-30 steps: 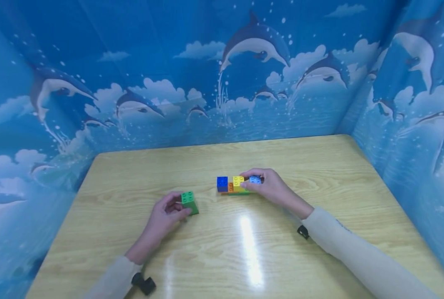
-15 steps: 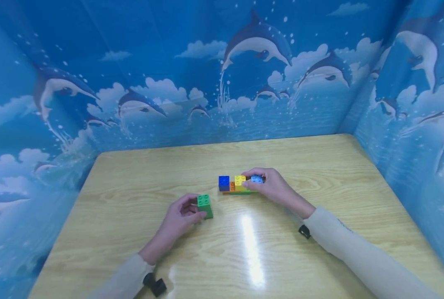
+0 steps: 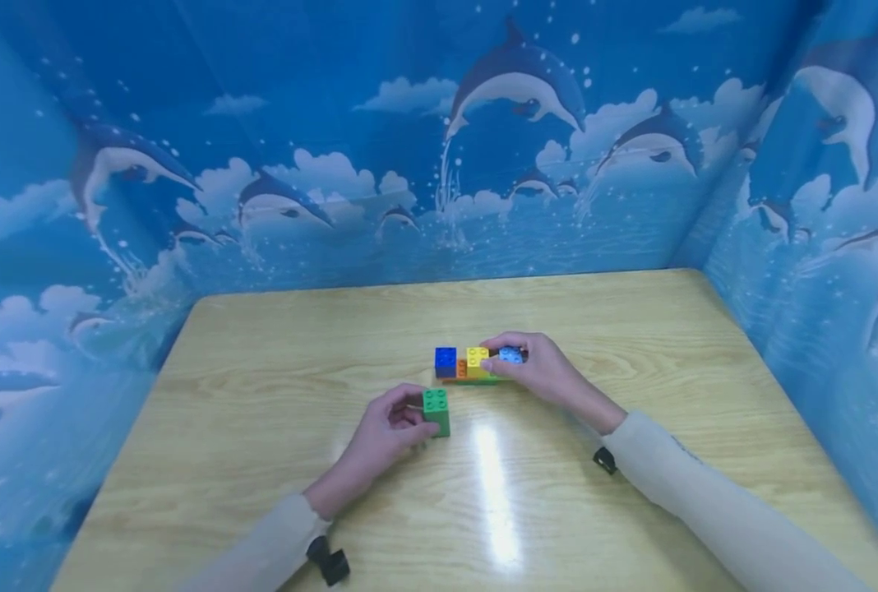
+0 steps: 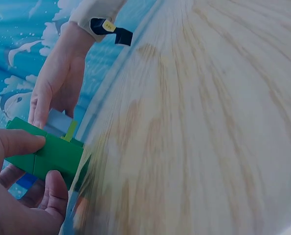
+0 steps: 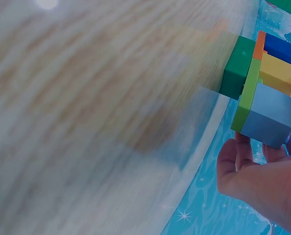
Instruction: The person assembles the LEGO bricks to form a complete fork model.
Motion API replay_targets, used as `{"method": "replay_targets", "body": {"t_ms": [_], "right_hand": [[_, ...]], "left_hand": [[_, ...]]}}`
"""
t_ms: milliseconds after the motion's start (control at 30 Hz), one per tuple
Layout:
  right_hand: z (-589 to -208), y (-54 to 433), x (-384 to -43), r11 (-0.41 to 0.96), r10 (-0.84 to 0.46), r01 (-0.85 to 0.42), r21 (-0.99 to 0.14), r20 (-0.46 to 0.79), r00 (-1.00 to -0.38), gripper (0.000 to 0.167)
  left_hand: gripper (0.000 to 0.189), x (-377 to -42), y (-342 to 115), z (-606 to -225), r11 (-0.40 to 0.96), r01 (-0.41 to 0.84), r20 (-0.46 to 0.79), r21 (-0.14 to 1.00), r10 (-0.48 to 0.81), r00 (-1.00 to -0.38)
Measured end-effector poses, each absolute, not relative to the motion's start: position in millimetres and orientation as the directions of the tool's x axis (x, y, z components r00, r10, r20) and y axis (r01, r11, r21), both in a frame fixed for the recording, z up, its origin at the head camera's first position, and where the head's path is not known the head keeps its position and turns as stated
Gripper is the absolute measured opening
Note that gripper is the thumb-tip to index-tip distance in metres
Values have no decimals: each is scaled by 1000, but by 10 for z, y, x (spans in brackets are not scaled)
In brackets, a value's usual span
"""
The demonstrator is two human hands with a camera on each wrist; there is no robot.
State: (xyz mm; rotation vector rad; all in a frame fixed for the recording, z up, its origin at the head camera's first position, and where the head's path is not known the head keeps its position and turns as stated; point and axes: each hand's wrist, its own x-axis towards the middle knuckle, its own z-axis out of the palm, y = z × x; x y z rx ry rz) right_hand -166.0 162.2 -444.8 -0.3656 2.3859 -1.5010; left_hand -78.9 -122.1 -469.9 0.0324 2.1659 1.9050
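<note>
My left hand [image 3: 383, 432] pinches a green toy block [image 3: 436, 413] between thumb and fingers, with its studded top facing up. A seam across this block [image 4: 37, 159] shows in the left wrist view. To its upper right, my right hand [image 3: 541, 367] grips the right part of a built row of toy bricks. That row carries a dark blue brick [image 3: 445, 362], a yellow brick [image 3: 478, 363] and a light blue brick [image 5: 270, 113] on top. Under these lie an orange piece [image 5: 259, 45], a light green piece [image 5: 248, 95] and a darker green brick [image 5: 238, 67].
The bricks and both hands are over a wood-grain table [image 3: 284, 345]. A blue curtain [image 3: 365, 156] printed with dolphins and clouds stands along its back and sides. Small black devices [image 3: 328, 561] sit at both cuffs.
My left hand has carried the green block rightward, close to the brick row. The right hand stays on the row, almost still, while the head view shifts slightly.
</note>
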Motion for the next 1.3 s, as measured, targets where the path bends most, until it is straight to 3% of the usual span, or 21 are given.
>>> {"method": "replay_targets", "body": {"t_ms": [900, 1300], "right_hand": [[-4448, 1630, -1663, 421, -376, -70, -904, -104, -921, 38], [-4437, 1628, -1680, 453, -375, -86, -887, -102, -921, 38]], "left_hand": [[43, -888, -743, -4718, 182, -122, -173, 976, 295, -940], [51, -836, -674, -4738, 138, -110, -150, 984, 331, -931]]}}
